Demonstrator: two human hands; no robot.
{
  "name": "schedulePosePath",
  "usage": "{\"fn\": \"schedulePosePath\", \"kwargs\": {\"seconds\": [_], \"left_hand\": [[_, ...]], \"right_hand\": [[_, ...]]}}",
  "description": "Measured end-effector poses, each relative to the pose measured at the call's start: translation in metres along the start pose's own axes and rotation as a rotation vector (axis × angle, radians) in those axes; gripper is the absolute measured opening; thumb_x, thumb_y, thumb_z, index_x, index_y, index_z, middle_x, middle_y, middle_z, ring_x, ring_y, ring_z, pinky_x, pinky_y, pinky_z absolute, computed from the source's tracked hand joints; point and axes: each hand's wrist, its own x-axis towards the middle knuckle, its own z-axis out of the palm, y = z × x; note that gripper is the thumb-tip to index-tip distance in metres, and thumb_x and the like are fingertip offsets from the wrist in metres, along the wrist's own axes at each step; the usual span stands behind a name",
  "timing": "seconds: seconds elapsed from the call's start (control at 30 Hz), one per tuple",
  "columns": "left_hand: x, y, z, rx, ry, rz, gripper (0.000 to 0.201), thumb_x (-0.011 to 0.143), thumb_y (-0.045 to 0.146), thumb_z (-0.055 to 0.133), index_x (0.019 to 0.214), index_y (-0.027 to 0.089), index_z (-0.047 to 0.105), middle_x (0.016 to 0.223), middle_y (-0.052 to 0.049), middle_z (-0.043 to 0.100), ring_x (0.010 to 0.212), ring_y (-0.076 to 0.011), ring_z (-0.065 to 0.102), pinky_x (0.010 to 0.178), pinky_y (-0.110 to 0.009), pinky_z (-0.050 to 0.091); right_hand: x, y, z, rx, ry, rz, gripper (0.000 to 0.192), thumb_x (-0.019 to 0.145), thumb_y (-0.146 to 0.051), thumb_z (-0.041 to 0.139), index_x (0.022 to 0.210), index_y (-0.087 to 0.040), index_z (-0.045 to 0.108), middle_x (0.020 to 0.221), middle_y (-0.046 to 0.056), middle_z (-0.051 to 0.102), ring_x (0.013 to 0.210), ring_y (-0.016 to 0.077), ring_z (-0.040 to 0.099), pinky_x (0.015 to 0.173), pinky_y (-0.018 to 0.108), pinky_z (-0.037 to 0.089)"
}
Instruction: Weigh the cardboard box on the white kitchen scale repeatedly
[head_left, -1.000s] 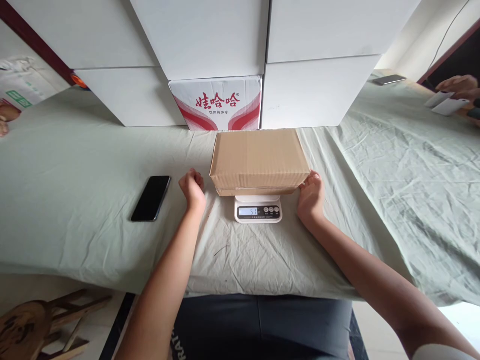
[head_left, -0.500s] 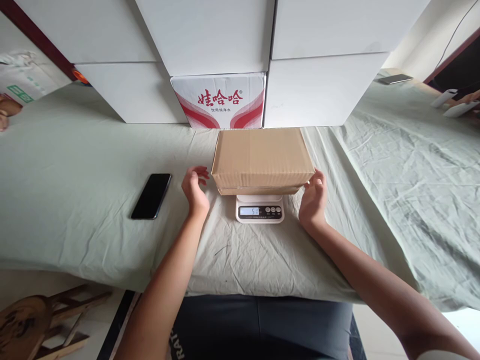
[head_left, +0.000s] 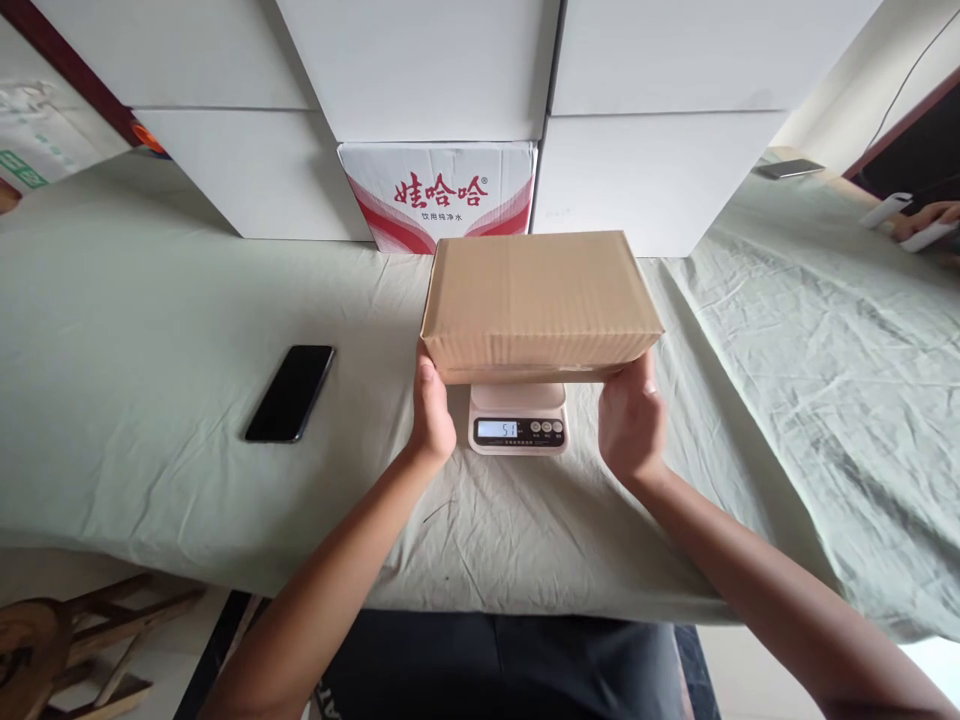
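And there's the cardboard box (head_left: 540, 290), right over the kitchen scale (head_left: 519, 435), hiding the back of its plate; whether the two touch, I can't tell. Left hand (head_left: 433, 410) and right hand (head_left: 636, 415) grasp it at its lower ends, fingers mostly tucked out of sight! The display reads 51, facing us between the wrists. Beyond, a red-and-white carton (head_left: 442, 205) stands close behind the box, with big white boxes (head_left: 652, 180) beside and above it, walling off the far side. Out left, a dark phone (head_left: 290, 393) lies flat on the green cloth (head_left: 150, 350), well apart from the left hand. Far right, another phone (head_left: 791, 169), and another person's hand (head_left: 934, 213) beside white objects (head_left: 930, 236). Down low on the left, a wooden stool (head_left: 37, 640).
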Motion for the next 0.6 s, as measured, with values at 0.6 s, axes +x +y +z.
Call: {"fn": "schedulePosePath", "kwargs": {"seconds": [0.6], "left_hand": [[0.128, -0.100, 0.015, -0.133, 0.101, -0.179, 0.081, 0.107, 0.081, 0.020, 0.149, 0.029, 0.067, 0.161, -0.010, 0.069, 0.162, -0.0231, 0.056, 0.141, -0.046, 0.036]], "right_hand": [[0.111, 0.124, -0.003, -0.005, 0.120, 0.034, 0.063, 0.090, -0.080, 0.055, 0.132, -0.035, 0.061, 0.152, 0.005, 0.065, 0.159, 0.0318, 0.050, 0.144, 0.062, 0.031]]}}
